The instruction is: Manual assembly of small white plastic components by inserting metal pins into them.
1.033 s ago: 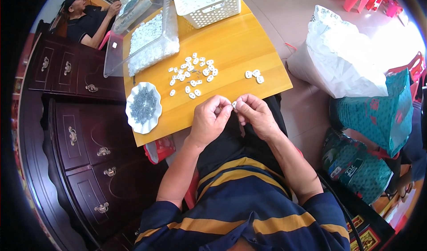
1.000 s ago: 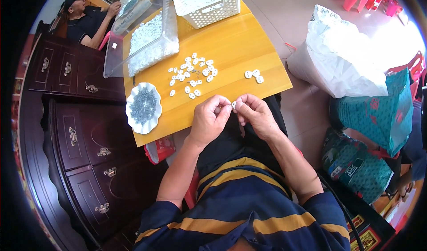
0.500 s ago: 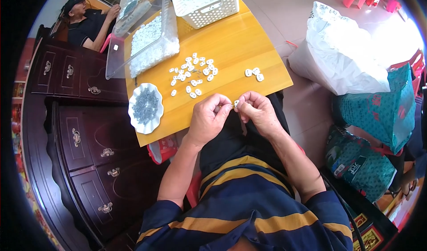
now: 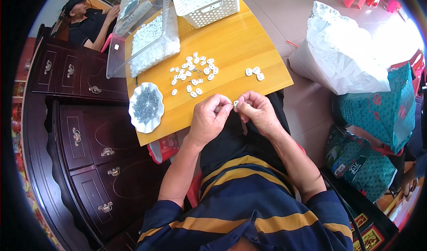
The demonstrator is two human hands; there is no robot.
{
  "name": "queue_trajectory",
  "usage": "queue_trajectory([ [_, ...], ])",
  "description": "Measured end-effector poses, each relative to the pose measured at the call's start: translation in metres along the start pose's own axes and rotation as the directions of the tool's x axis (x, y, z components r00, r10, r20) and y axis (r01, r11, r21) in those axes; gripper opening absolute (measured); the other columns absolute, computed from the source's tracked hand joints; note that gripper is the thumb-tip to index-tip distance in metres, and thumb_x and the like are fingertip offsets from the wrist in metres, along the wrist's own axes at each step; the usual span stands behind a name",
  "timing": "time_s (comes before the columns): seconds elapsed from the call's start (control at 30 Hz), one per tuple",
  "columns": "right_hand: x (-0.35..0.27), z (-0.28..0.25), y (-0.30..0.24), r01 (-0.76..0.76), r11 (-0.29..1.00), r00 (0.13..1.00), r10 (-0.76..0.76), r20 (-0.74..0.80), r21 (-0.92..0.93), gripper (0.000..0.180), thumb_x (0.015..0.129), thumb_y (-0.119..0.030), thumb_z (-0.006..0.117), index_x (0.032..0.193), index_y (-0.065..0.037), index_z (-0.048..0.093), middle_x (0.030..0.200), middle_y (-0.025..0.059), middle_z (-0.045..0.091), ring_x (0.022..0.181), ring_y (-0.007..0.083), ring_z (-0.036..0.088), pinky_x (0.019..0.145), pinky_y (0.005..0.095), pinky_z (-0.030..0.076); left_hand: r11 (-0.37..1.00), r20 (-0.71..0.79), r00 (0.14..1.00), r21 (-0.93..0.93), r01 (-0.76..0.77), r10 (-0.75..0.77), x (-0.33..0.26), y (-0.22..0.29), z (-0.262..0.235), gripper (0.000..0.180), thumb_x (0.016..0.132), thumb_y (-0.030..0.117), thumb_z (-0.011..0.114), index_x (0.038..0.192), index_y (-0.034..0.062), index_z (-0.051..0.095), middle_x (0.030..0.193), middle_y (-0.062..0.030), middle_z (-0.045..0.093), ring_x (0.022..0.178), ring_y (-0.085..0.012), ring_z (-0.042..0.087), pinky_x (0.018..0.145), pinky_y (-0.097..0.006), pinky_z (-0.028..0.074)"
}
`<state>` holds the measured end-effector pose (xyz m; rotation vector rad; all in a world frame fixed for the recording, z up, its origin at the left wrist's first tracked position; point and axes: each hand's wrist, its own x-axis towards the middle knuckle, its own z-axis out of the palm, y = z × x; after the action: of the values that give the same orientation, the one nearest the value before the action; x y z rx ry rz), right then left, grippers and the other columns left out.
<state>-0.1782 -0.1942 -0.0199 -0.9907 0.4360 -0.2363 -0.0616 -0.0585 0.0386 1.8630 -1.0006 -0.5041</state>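
Pinching: left hand [image 4: 209, 120] and right hand [image 4: 258, 111] meet at their fingertips, closed on a small white piece [image 4: 235, 103] held just off the near edge of the tabletop [image 4: 231, 42].
Change: the hands sit much as they did a second ago, still pressed together on the piece; only the view has shifted a little, so the fitting work appears to be ongoing, not finished.
Near left: a white scalloped dish [image 4: 146, 108] of small dark metal parts.
Middle: a scatter of white pieces [image 4: 193, 75], and a little group of three [image 4: 254, 73] set apart on the right.
Far: a clear tub [image 4: 147, 33] full of white pieces, then a white basket [image 4: 205, 1].
Beyond: another person's arm [image 4: 106, 22] by the tub.
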Motion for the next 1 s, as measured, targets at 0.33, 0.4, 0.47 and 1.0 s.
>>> queue_trajectory([
  [0.33,-0.001,0.000,0.001,0.019,0.994,1.000,-0.020,-0.010,-0.107,0.007,0.098,-0.010,0.067,0.100,-0.004,0.064,0.085,0.0006,0.067,0.065,0.0053,0.057,0.060,0.0200,0.047,0.999,-0.006,1.000,0.051,-0.005,0.006,-0.001,0.001,0.000,0.005,0.091,0.000,0.068,0.091,-0.0025,0.064,0.080,-0.0119,0.070,0.069,-0.0179,0.071,0.061,-0.029,0.054],
  [0.4,-0.002,0.001,0.000,0.020,0.993,1.000,-0.021,-0.010,-0.113,0.007,0.098,-0.010,0.068,0.100,-0.004,0.064,0.085,0.0004,0.067,0.066,0.0050,0.057,0.060,0.0198,0.047,0.998,-0.005,1.000,0.065,-0.016,0.016,0.000,0.000,-0.001,0.005,0.090,0.000,0.069,0.091,-0.0024,0.064,0.080,-0.0126,0.070,0.068,-0.0190,0.071,0.061,-0.030,0.054],
  [0.47,-0.003,0.003,-0.001,0.011,0.997,1.000,-0.013,-0.028,-0.076,0.009,0.097,-0.008,0.068,0.104,-0.003,0.066,0.087,0.0006,0.068,0.069,0.0048,0.059,0.061,0.0195,0.048,0.995,-0.006,1.000,0.091,-0.029,0.030,0.000,-0.001,-0.002,0.006,0.090,0.000,0.069,0.091,-0.0022,0.064,0.080,-0.0133,0.070,0.067,-0.0205,0.070,0.060,-0.031,0.054],
  [1.0,-0.001,0.002,0.008,0.104,0.957,0.994,-0.112,-0.012,-0.269,0.011,0.096,-0.007,0.071,0.105,-0.001,0.071,0.082,-0.0010,0.069,0.068,0.0038,0.058,0.060,0.0197,0.049,0.981,-0.012,0.998,0.185,-0.064,0.067,-0.003,-0.004,0.000,0.008,0.086,0.001,0.071,0.088,-0.0003,0.064,0.079,-0.0165,0.069,0.069,-0.0298,0.069,0.061,-0.036,0.053],
])
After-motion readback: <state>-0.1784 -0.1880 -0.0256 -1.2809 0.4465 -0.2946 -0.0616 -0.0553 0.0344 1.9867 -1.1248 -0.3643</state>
